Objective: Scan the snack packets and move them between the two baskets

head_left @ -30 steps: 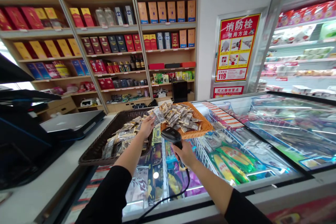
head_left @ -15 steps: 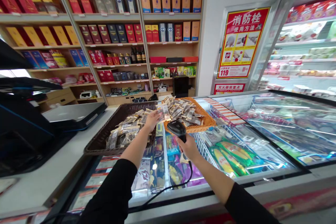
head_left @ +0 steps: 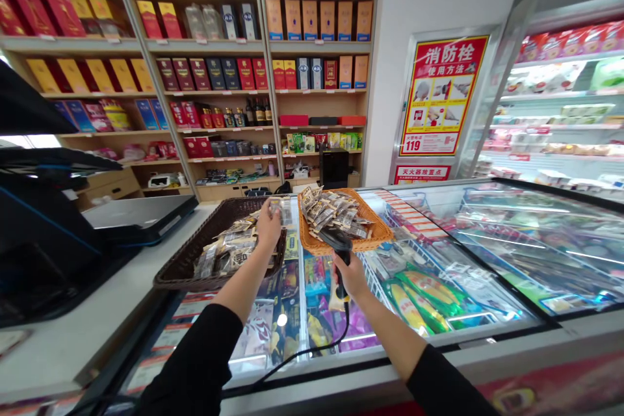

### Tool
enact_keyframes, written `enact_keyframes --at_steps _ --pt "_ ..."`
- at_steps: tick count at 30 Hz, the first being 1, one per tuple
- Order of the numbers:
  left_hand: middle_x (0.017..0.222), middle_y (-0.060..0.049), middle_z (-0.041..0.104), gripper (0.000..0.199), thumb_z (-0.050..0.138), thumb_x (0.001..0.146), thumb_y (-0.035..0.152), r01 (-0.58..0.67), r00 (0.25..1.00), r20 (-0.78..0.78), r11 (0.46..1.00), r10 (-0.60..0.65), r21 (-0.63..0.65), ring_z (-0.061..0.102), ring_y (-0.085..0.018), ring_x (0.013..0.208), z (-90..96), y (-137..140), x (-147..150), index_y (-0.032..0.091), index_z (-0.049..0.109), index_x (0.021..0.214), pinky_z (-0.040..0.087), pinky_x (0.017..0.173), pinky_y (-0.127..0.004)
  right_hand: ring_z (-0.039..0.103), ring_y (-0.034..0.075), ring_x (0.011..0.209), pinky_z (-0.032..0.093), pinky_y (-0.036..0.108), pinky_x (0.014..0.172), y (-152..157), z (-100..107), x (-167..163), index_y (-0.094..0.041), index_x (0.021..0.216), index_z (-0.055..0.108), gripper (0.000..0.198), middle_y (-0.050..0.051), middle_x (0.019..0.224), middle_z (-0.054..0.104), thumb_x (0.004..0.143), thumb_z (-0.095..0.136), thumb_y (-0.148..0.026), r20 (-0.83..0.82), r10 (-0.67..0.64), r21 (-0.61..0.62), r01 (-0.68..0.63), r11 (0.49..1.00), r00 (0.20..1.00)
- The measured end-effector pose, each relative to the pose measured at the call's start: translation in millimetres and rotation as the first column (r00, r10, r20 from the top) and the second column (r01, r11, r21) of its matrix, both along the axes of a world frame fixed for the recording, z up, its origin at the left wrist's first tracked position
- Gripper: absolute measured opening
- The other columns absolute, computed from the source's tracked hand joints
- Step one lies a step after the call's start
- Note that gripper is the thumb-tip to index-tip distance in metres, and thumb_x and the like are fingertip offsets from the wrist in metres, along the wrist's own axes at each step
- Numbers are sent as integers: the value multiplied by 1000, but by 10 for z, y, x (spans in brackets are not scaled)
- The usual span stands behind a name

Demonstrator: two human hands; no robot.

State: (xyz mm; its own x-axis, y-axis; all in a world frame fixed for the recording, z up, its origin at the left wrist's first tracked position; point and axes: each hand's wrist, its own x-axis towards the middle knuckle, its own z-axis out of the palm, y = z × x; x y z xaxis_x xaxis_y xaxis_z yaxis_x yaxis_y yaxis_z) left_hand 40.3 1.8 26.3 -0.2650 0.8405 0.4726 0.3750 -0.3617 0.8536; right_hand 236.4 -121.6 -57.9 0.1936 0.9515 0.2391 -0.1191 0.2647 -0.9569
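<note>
My left hand (head_left: 269, 224) is closed on a small clear-and-beige snack packet (head_left: 281, 209), held over the right side of a dark brown wicker basket (head_left: 178, 268). Several similar packets (head_left: 234, 250) lie heaped in that basket. My right hand (head_left: 351, 276) grips a black handheld barcode scanner (head_left: 340, 247) by its handle, head up and to the left. Its cable (head_left: 322, 348) trails down across the glass. Just beyond the scanner, an orange wicker basket (head_left: 383, 234) holds a pile of the same kind of packets (head_left: 336, 211).
Both baskets rest on a glass-topped freezer (head_left: 487, 312) with bagged goods under the glass. A flat-topped scale (head_left: 141, 214) stands on the counter at left, beside a dark machine (head_left: 39, 227). Shelves of boxed goods (head_left: 214, 75) line the back wall; a lit display fridge (head_left: 560, 110) is at right.
My left hand has moved left with the packet, away from the orange basket toward the dark one. The scanner has dipped slightly and its head has turned. The camera view has tilted up.
</note>
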Motion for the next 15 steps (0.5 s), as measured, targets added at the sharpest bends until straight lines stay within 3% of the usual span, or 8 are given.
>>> enact_keyframes --at_steps 2,4,7,9,11,13,15 --pt "122 -10 62 51 47 87 28 -236 958 -179 971 225 -45 57 -26 112 158 -121 -234 24 46 138 43 95 -40 43 10 33 36 22 34 -3 -13 25 -19 72 50 36 -6 47 49 75 62 -53 -62 -14 -2 14 1000 998" --pt "124 -14 60 44 50 84 27 -375 861 -421 915 284 -150 53 -33 116 282 -239 -475 24 59 127 40 97 -48 44 9 33 36 21 33 5 -21 33 -20 70 49 37 -6 47 49 74 63 -54 -99 -18 -4 17 1000 995" --pt "133 -15 52 40 58 77 22 -529 658 -667 845 350 -78 42 -38 126 359 -353 -675 26 67 116 30 103 -57 44 9 32 36 21 32 59 4 54 -20 69 49 39 -6 47 50 71 66 -54 -123 -3 -8 2 1000 992" --pt "134 -13 51 41 57 77 22 -477 607 -721 879 334 5 42 -35 127 349 -354 -643 27 67 117 30 105 -53 45 10 32 36 21 32 125 50 116 -19 71 50 39 -6 47 51 70 67 -54 -126 -15 1 15 1000 992" --pt "129 -11 56 39 56 79 23 -324 620 -753 946 221 11 47 -30 123 313 -287 -482 25 68 116 35 104 -44 47 11 33 37 22 33 198 95 228 -19 74 52 38 -5 47 52 71 67 -55 -117 -61 17 64 998 991" --pt "121 -8 64 35 54 80 22 -154 634 -772 986 46 -68 54 -26 117 266 -172 -217 22 70 112 39 101 -34 48 12 33 38 23 33 256 107 366 -20 71 52 39 -5 45 52 71 67 -56 -102 -125 16 128 992 987" --pt "112 -7 69 34 51 83 21 -35 634 -761 979 -135 -202 60 -23 109 211 -37 109 20 71 110 43 95 -28 47 12 32 38 24 33 286 71 490 -21 67 50 40 -5 44 51 70 66 -58 -102 -172 4 173 985 980"
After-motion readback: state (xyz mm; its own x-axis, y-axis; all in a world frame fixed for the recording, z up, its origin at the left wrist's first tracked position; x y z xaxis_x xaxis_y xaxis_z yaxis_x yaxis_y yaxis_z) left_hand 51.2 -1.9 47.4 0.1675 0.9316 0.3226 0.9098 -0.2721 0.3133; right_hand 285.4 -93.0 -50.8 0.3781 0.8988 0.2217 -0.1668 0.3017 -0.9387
